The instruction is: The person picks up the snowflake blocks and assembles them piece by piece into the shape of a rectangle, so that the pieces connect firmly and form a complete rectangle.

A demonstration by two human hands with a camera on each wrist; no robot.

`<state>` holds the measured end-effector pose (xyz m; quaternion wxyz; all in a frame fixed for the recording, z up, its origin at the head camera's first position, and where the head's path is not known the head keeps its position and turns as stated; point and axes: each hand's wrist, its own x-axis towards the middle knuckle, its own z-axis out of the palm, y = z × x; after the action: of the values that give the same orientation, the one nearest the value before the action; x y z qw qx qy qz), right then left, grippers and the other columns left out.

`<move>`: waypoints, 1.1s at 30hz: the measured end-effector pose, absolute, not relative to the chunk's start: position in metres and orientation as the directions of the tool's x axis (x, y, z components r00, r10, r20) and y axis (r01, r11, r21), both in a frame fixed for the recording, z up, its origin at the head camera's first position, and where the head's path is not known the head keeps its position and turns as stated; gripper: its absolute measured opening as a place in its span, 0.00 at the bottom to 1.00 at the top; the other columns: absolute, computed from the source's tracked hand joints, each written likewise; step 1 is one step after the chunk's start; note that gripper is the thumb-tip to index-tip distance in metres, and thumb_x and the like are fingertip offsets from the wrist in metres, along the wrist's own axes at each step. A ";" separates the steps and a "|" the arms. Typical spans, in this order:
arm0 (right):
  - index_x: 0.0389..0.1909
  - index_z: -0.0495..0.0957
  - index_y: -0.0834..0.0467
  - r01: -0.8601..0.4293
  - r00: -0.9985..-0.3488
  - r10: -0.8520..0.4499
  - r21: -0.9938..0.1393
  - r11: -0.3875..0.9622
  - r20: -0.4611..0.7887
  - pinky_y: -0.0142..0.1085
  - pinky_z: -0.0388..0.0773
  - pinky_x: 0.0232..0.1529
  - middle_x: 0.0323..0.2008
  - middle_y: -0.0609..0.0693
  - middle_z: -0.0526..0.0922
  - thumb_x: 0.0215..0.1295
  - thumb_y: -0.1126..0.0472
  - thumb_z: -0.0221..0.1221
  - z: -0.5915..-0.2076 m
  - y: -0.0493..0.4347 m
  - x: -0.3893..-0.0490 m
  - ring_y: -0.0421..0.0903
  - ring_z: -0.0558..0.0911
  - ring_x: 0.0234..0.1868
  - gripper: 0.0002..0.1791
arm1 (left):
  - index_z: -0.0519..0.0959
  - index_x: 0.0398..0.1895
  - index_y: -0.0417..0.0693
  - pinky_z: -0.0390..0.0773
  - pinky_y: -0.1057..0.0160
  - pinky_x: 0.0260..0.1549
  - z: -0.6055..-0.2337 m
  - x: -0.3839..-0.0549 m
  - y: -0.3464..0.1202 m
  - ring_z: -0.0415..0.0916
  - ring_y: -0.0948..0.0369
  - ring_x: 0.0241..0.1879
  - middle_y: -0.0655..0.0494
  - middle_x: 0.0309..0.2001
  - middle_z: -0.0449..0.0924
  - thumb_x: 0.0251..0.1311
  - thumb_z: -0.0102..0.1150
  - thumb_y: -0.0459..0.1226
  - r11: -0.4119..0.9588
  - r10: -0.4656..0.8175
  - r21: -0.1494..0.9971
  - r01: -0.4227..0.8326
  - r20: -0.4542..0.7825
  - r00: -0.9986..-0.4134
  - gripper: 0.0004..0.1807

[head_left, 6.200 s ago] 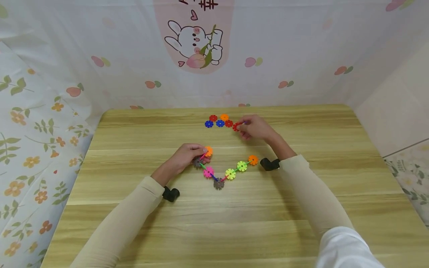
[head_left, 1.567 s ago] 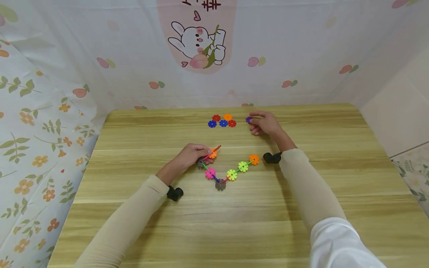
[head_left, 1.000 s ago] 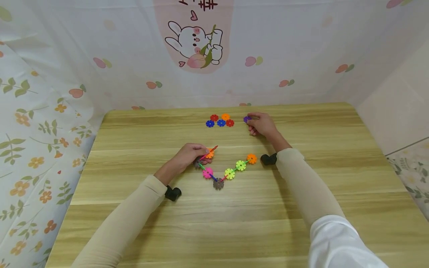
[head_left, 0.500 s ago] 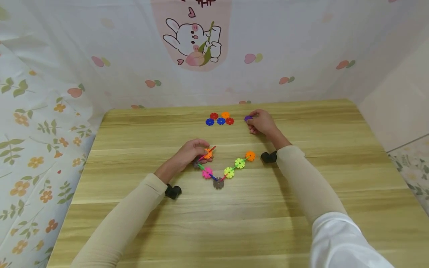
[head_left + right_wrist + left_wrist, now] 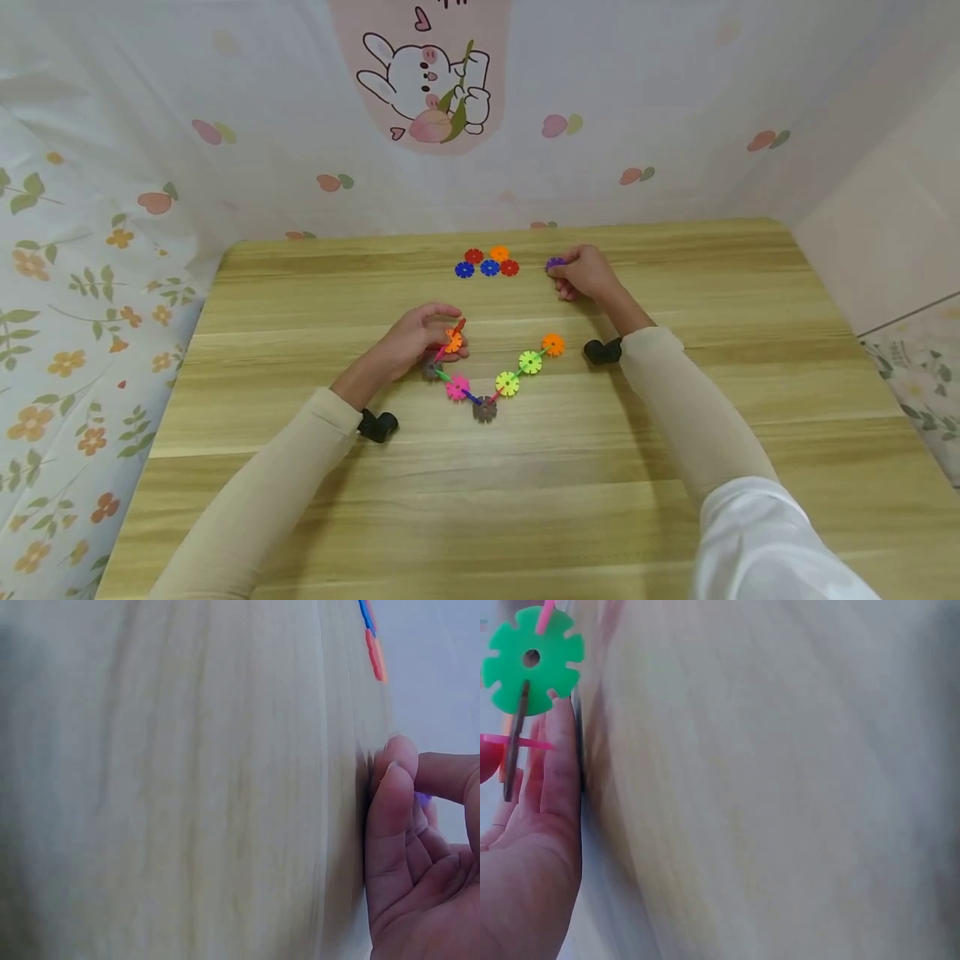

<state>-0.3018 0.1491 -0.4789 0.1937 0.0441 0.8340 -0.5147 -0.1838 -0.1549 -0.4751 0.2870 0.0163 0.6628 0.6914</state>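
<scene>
Head view shows two red discs (image 5: 509, 263), two blue discs (image 5: 464, 273) and one orange disc (image 5: 498, 250) loose on the desk (image 5: 525, 500). Near them, the right grip (image 5: 587, 271) tightly pinches one purple disc (image 5: 554, 262); the left grip (image 5: 412, 337), partly spread, holds one linked disc chain (image 5: 484, 412) near its red-tipped end.

Homelike setting: wood-grain table (image 5: 517, 483), rabbit-print cloth (image 5: 517, 108) behind, floral cloth (image 5: 67, 392) left.
</scene>
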 end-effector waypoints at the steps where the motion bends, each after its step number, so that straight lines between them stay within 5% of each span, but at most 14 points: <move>1: 0.43 0.69 0.67 0.271 -0.921 -0.128 -0.842 0.467 -0.367 0.32 0.80 0.18 0.17 0.50 0.79 0.69 0.61 0.59 -0.478 0.150 -0.301 0.40 0.78 0.13 0.13 | 0.61 0.67 0.37 0.84 0.61 0.42 -0.474 -0.184 -0.155 0.84 0.52 0.40 0.30 0.55 0.73 0.67 0.42 0.24 0.041 0.419 0.925 -0.378 -0.359 -0.834 0.25; 7: 0.38 0.70 0.67 0.275 -0.915 -0.146 -0.847 0.454 -0.376 0.32 0.81 0.20 0.18 0.51 0.80 0.69 0.61 0.58 -0.478 0.150 -0.294 0.41 0.78 0.13 0.11 | 0.60 0.71 0.38 0.83 0.58 0.46 -0.474 -0.180 -0.154 0.84 0.53 0.40 0.35 0.63 0.63 0.67 0.40 0.21 0.010 0.423 0.910 -0.414 -0.379 -0.823 0.29; 11: 0.36 0.74 0.67 0.259 -0.906 -0.184 -0.844 0.470 -0.381 0.33 0.81 0.21 0.20 0.52 0.80 0.71 0.60 0.57 -0.479 0.151 -0.290 0.42 0.79 0.15 0.12 | 0.61 0.70 0.34 0.82 0.57 0.48 -0.476 -0.176 -0.153 0.83 0.53 0.41 0.37 0.60 0.63 0.66 0.39 0.20 -0.027 0.421 0.902 -0.430 -0.380 -0.824 0.27; 21: 0.44 0.74 0.66 0.187 -0.910 -0.250 -0.865 0.466 -0.331 0.36 0.84 0.26 0.26 0.56 0.81 0.73 0.60 0.53 -0.464 0.149 -0.273 0.44 0.80 0.19 0.11 | 0.63 0.66 0.32 0.81 0.59 0.49 -0.477 -0.171 -0.151 0.83 0.50 0.48 0.50 0.40 0.73 0.65 0.44 0.19 -0.072 0.421 0.908 -0.414 -0.349 -0.837 0.25; 27: 0.46 0.74 0.66 0.126 -0.912 -0.291 -0.873 0.472 -0.289 0.37 0.84 0.28 0.26 0.56 0.82 0.72 0.59 0.54 -0.449 0.141 -0.261 0.45 0.81 0.21 0.13 | 0.64 0.65 0.35 0.80 0.55 0.51 -0.479 -0.169 -0.148 0.83 0.48 0.48 0.40 0.44 0.82 0.65 0.46 0.20 -0.072 0.408 0.926 -0.371 -0.312 -0.858 0.24; 33: 0.47 0.75 0.66 0.069 -0.900 -0.354 -0.886 0.459 -0.253 0.43 0.85 0.32 0.31 0.65 0.83 0.72 0.59 0.55 -0.436 0.130 -0.248 0.53 0.83 0.24 0.13 | 0.65 0.64 0.35 0.81 0.56 0.49 -0.481 -0.168 -0.145 0.83 0.48 0.47 0.40 0.45 0.84 0.65 0.50 0.22 -0.055 0.401 0.936 -0.348 -0.299 -0.866 0.23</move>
<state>-0.2476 0.1300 -0.4359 0.2061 -0.0863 0.8287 -0.5131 -0.1679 -0.1453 -0.4807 0.2581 0.0208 0.6370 0.7260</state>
